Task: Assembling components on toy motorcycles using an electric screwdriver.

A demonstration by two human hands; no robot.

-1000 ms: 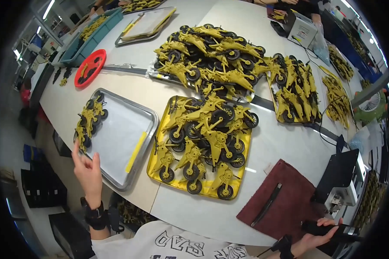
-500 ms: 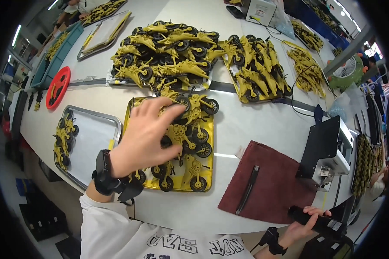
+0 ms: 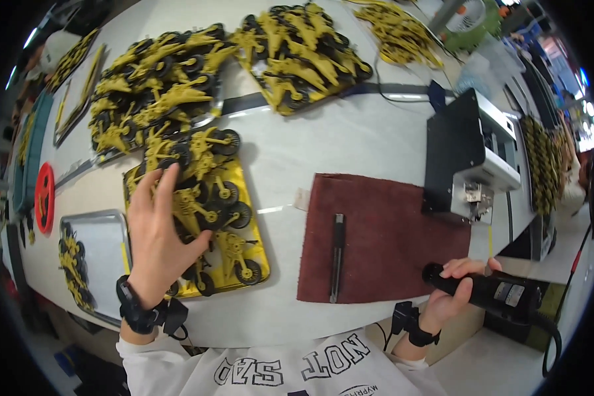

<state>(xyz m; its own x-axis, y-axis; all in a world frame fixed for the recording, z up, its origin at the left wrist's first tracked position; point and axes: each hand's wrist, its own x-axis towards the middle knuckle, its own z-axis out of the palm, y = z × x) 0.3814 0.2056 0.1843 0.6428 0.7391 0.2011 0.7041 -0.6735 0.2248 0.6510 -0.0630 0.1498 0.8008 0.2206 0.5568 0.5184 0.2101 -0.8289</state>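
Note:
My left hand [image 3: 158, 228] is over the yellow tray [image 3: 263, 264], its thumb and fingers spread around part of a yellow-and-black toy motorcycle [image 3: 193, 206]. The fingertips are at the toys or very close; whether they touch is hard to tell. Several more toy motorcycles lie crowded on this tray, one of them [image 3: 234, 254] near its front right corner. At the right, my right hand [image 3: 459, 287] is wrapped round a black cylindrical corded tool [image 3: 498, 294], held tilted by the table's front edge. Its cable hangs down from the rear end.
A dark red cloth [image 3: 389, 244] carries a black pen-like tool [image 3: 337, 257]. Behind it at the right stands a black-and-silver machine [image 3: 465, 155]. Heaped toy motorcycles [image 3: 158, 86] fill the back. At the left are a metal tray [image 3: 102, 231] and a red ring-shaped dish [image 3: 44, 198].
The view has swung right, so the table's things sit further left. My left hand still hovers at the tray with spread fingers. The corded tool has come more fully into view.

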